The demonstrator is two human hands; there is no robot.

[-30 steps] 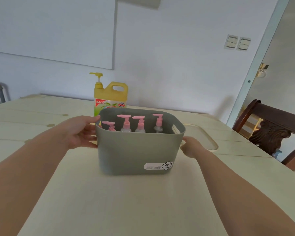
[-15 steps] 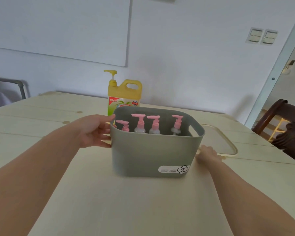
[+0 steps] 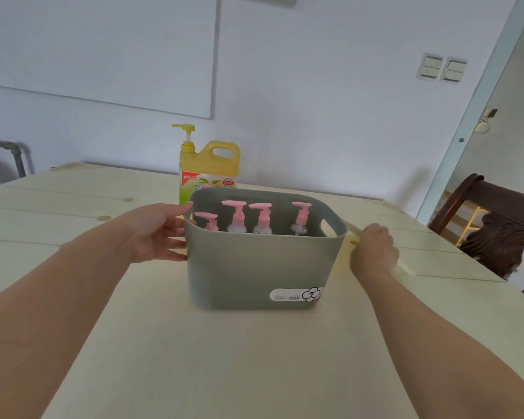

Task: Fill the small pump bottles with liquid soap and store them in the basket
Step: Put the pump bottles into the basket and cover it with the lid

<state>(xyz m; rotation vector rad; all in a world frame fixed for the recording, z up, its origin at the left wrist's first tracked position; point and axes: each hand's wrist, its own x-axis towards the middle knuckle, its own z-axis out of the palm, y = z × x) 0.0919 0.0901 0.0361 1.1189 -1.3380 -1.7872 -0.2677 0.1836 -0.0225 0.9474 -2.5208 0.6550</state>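
- Basket (image 3: 254, 267) of grey-green plastic, rounded corners, cut-out handle slot in the 3 o'clock end wall, upright mid-view on a pale cream wooden bench (image 3: 224, 364).
- White barcode sticker (image 3: 295, 294) with a flower outline, at 5 o'clock on the near wall of the basket.
- Four small clear pump bottles (image 3: 237, 219) with pink pump heads, upright in a row inside the basket, heads at or just above rim level, the one at the 9 o'clock end lowest.
- Left hand (image 3: 155, 234) at 9 o'clock of the basket, grip apart: thumb up at the rim, straight fingers flat against the end wall.
- Right hand (image 3: 374, 252) at 3 o'clock of the basket, just beside the wall yet apart from it, back of hand up, lying on the bench over a pale strip (image 3: 406, 267); fingers hidden underneath, grip state impossible to tell.
- Large yellow plastic jug (image 3: 208, 167) with yellow pump, moulded handle and red-and-green label, upright at 11 o'clock just behind the basket, lower part hidden by it.
- Dark carved wooden chair (image 3: 496, 228) at 3 o'clock, beyond the bench edge.
- Two white wall switches (image 3: 442, 68) at 1 o'clock, high on the pale wall.
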